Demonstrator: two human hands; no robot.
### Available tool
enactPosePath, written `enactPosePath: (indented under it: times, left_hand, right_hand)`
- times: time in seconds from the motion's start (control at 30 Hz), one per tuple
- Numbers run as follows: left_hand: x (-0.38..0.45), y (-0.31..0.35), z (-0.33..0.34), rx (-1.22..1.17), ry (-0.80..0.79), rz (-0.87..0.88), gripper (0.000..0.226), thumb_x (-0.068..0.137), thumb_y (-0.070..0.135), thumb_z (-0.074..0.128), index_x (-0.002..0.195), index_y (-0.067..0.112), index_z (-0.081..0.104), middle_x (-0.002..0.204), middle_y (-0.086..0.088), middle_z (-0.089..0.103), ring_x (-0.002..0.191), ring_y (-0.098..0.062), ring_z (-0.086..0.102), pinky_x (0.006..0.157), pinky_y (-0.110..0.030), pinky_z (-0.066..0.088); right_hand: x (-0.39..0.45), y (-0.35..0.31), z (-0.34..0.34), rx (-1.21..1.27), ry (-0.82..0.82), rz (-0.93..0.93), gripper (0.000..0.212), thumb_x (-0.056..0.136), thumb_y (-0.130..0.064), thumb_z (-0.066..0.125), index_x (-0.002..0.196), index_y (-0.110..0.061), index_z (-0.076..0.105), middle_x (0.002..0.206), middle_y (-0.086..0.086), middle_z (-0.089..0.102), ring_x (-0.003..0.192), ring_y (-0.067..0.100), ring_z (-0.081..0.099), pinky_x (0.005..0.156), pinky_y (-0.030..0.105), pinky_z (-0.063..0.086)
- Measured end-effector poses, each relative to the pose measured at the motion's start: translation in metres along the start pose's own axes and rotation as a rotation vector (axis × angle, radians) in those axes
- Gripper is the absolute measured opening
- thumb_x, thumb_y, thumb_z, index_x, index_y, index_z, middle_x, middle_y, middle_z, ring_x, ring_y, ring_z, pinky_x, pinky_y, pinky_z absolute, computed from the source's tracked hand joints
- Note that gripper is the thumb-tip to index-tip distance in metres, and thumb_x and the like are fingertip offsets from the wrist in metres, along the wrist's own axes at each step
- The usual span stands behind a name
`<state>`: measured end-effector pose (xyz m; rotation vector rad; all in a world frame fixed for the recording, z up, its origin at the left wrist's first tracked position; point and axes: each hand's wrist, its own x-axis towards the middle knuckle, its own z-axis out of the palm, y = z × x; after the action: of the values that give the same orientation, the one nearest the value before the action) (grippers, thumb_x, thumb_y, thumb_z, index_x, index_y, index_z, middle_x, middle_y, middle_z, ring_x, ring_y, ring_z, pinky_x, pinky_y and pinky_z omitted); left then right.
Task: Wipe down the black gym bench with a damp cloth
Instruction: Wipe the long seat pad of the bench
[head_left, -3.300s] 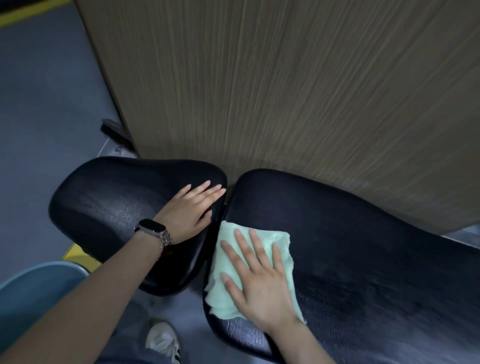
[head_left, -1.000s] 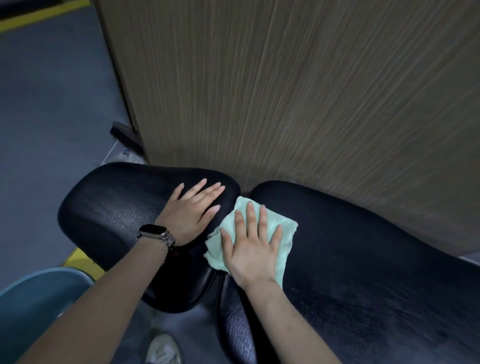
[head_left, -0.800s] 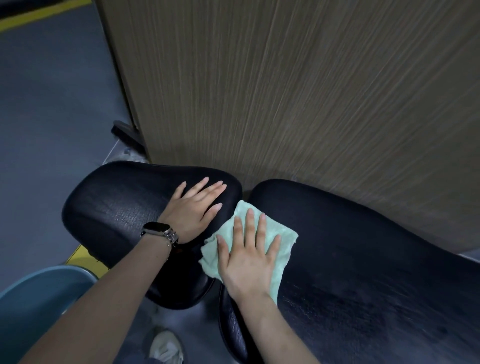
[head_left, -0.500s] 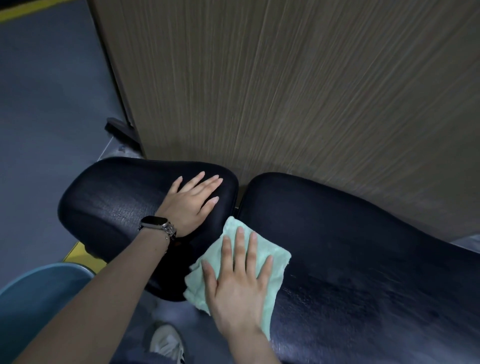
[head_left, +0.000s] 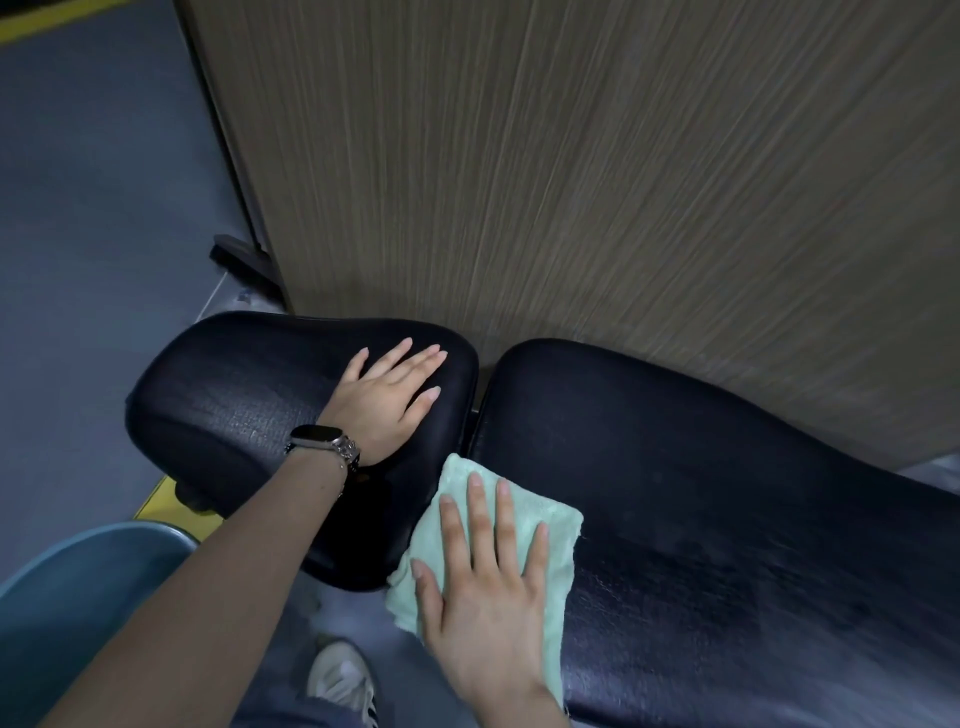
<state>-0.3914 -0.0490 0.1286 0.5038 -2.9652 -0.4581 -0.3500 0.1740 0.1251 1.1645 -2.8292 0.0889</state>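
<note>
Against the wood-grain wall the black gym bench (head_left: 727, 493) runs long toward your right, and your right hand (head_left: 483, 587), fingers flat on the damp cloth (head_left: 545, 519) at its near-left corner, is nearer than your flat left hand (head_left: 387, 402).

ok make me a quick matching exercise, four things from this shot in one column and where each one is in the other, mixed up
Things:
1. left hand
2. right hand
3. cloth
4. watch

Places:
A. on the left wrist
B. flat on the small pad
C. on the long pad's near end
D. pressing the cloth

Pairs: 1-B, 2-D, 3-C, 4-A
</note>
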Motion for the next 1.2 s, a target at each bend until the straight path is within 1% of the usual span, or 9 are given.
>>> enactPosePath:
  times: [0.07, 0.17, 0.3, 0.37, 0.5, 0.67, 0.93, 1.03, 1.2]
  left_hand:
    - [0.000, 0.001, 0.001, 0.005, 0.004, -0.001, 0.067, 0.086, 0.056, -0.002, 0.148, 0.037, 0.016, 0.152, 0.026, 0.016, 0.142, 0.001, 0.003, 0.115, -0.040, 0.001]
    - [-0.001, 0.003, -0.001, 0.015, -0.017, 0.006, 0.070, 0.084, 0.057, -0.003, 0.149, 0.035, 0.014, 0.154, 0.023, 0.014, 0.143, -0.001, 0.001, 0.114, -0.042, 0.001]
    - [-0.008, 0.017, -0.006, 0.015, -0.091, 0.007, 0.054, 0.098, 0.047, 0.018, 0.150, 0.033, 0.009, 0.156, 0.018, 0.009, 0.143, -0.004, -0.002, 0.114, -0.046, -0.001]
    - [-0.017, 0.031, -0.007, 0.003, -0.120, 0.032, 0.053, 0.100, 0.042, 0.026, 0.150, 0.033, 0.008, 0.156, 0.018, 0.008, 0.143, -0.004, -0.004, 0.114, -0.048, -0.003]
    - [-0.030, 0.048, -0.006, 0.012, -0.190, 0.089, 0.052, 0.100, 0.042, 0.025, 0.149, 0.036, 0.009, 0.156, 0.019, 0.005, 0.143, -0.006, -0.008, 0.114, -0.051, -0.005]
    - [-0.046, 0.059, -0.004, -0.024, -0.189, 0.104, 0.048, 0.101, 0.039, 0.022, 0.148, 0.038, 0.013, 0.156, 0.018, 0.010, 0.143, -0.006, -0.005, 0.115, -0.046, -0.005]
    - [-0.055, 0.072, -0.002, -0.008, -0.202, 0.112, 0.047, 0.102, 0.038, 0.022, 0.148, 0.039, 0.015, 0.156, 0.018, 0.011, 0.144, -0.007, -0.005, 0.113, -0.050, -0.006]
    - [-0.057, 0.075, -0.001, -0.005, -0.198, 0.119, 0.047, 0.101, 0.039, 0.024, 0.148, 0.039, 0.016, 0.156, 0.017, 0.012, 0.144, -0.007, -0.003, 0.113, -0.052, -0.007]
    - [-0.059, 0.077, 0.001, 0.001, -0.199, 0.136, 0.048, 0.101, 0.041, 0.025, 0.148, 0.039, 0.017, 0.156, 0.016, 0.010, 0.144, -0.007, -0.002, 0.112, -0.055, -0.006]
  right_hand:
    - [-0.007, 0.002, 0.000, -0.011, 0.007, -0.032, 0.059, 0.089, -0.051, 0.039, 0.137, -0.020, 0.053, 0.153, 0.007, 0.035, 0.141, 0.030, 0.031, 0.104, 0.058, 0.024]
    - [-0.016, 0.006, 0.000, -0.029, -0.006, -0.089, 0.064, 0.081, -0.052, 0.046, 0.137, -0.022, 0.053, 0.152, 0.006, 0.036, 0.140, 0.029, 0.033, 0.104, 0.057, 0.024]
    - [-0.019, 0.017, -0.004, -0.005, 0.004, -0.165, 0.066, 0.085, -0.057, 0.044, 0.142, -0.024, 0.046, 0.155, 0.004, 0.031, 0.143, 0.027, 0.027, 0.105, 0.055, 0.022]
    - [-0.018, 0.022, -0.006, 0.025, 0.012, -0.177, 0.064, 0.087, -0.059, 0.041, 0.142, -0.025, 0.045, 0.155, 0.002, 0.031, 0.144, 0.025, 0.024, 0.106, 0.054, 0.020]
    - [-0.005, 0.018, -0.005, 0.081, -0.012, -0.080, 0.062, 0.088, -0.059, 0.039, 0.140, -0.026, 0.047, 0.151, 0.001, 0.038, 0.143, 0.025, 0.027, 0.106, 0.055, 0.016]
    - [-0.007, 0.011, -0.005, 0.099, -0.015, -0.017, 0.064, 0.082, -0.054, 0.041, 0.136, -0.023, 0.052, 0.149, 0.004, 0.042, 0.140, 0.026, 0.033, 0.106, 0.057, 0.017]
    - [-0.028, 0.019, -0.001, 0.048, 0.012, -0.057, 0.069, 0.080, -0.057, 0.039, 0.140, -0.025, 0.046, 0.151, 0.004, 0.039, 0.142, 0.027, 0.031, 0.111, 0.059, 0.021]
    - [-0.037, 0.025, -0.001, 0.039, 0.027, -0.094, 0.068, 0.082, -0.058, 0.039, 0.142, -0.026, 0.045, 0.151, 0.004, 0.039, 0.141, 0.027, 0.031, 0.108, 0.058, 0.027]
    - [-0.057, 0.045, 0.000, -0.001, 0.076, -0.183, 0.068, 0.085, -0.062, 0.040, 0.143, -0.026, 0.041, 0.151, 0.002, 0.038, 0.141, 0.026, 0.032, 0.107, 0.054, 0.026]
